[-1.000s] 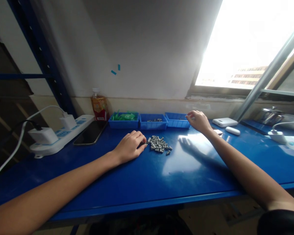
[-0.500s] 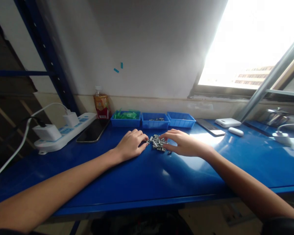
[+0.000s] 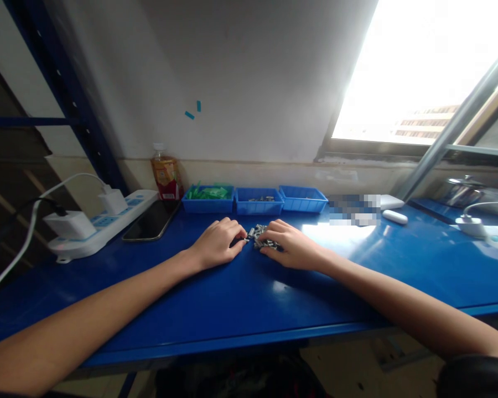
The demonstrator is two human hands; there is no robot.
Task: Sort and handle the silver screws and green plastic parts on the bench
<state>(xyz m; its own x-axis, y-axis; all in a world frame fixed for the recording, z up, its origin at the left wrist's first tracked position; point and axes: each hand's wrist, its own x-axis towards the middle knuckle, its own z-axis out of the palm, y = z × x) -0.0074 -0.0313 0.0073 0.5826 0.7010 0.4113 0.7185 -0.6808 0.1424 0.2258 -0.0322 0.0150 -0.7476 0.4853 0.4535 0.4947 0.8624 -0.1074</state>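
A small pile of silvery metal cylinders [image 3: 258,231], perhaps fasteners, lies on the blue table [image 3: 232,298] between my two hands. My left hand [image 3: 219,243] is at the pile's left side, its thumb and index fingertip pinched around one small metal piece [image 3: 246,240]. From the right, my right hand [image 3: 292,244] reaches over the pile, touching it with thumb and fingers apart; part of the pile is hidden beneath it. Behind the pile stands a blue bin [image 3: 259,207] with some metal pieces inside.
Beside that bin stand a blue bin with green pieces [image 3: 208,206] and another blue bin [image 3: 302,205]. A phone [image 3: 147,224], a power strip [image 3: 108,224] and a drink bottle [image 3: 166,174] are at left. A white case [image 3: 395,217] and a blurred-out patch lie at right.
My right hand has moved left and closer in over the metal pile, covering more of it. My left hand stays at the pile's left edge. The view has shifted slightly.
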